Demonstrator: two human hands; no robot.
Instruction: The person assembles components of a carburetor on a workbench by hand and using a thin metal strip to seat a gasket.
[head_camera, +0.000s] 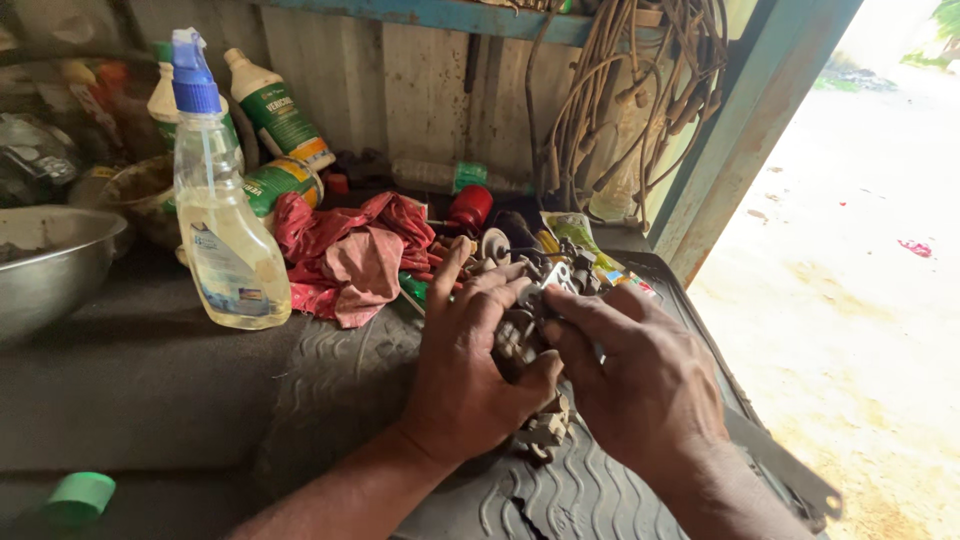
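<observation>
I see both hands meeting over one grimy metal part (520, 335), a small engine piece with a pale flange at its top. My left hand (465, 370) wraps it from the left, thumb curled under and pressed to its lower side, fingers bent over the top, index lifted and pointing away. My right hand (645, 385) closes on it from the right, fingers pressed together along its upper edge. The part sits between the two palms, above a ribbed black mat (590, 495).

Just below the left thumb lies one more small metal piece (545, 428) on the mat. Beyond the fingertips I count one red rag (350, 250), one red cap (470, 208) and a clutter of small parts I cannot count. Left of the left fingers stands one clear spray bottle (225, 240) with a blue head; behind it I make out three white bottles with green labels (280, 115). Farther left sits one steel bowl (50, 265). Above the right fingers hangs one bundle of tan cables (630, 100). One green cap (78, 497) lies well apart, near my left forearm.
</observation>
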